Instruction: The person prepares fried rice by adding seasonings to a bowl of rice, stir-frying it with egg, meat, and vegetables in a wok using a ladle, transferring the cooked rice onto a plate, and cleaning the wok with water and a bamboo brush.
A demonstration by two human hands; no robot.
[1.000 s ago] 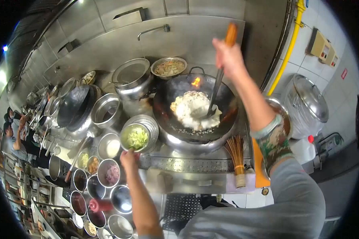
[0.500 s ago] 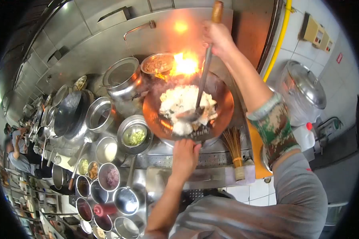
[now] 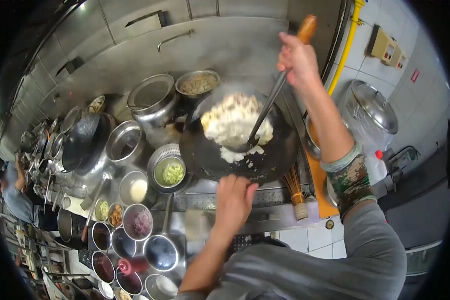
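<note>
My right hand (image 3: 299, 61) is closed round the shaft of a ladle (image 3: 274, 97), just below its wooden end. The ladle's bowl rests against a pale, fried-rice-like food (image 3: 235, 122) in a black wok (image 3: 200, 157). At the wok's near rim, my left hand (image 3: 233, 200) grips the edge, thumb to the right; the fingertips are partly hidden. The wok is tilted, with the food heaped toward its far side and small bits scattered on the near wall.
Left of the wok sits a strainer bowl of chopped greens (image 3: 172, 172). A bowl of sliced food (image 3: 199, 82) and a lidded pot (image 3: 152, 95) stand behind. A bamboo brush (image 3: 296, 192) lies at right. Another person (image 3: 17, 192) works at far left.
The flame behind the wok and its orange glow are gone. My right hand and the ladle's handle have shifted right, and the food is heaped farther back in the wok.
</note>
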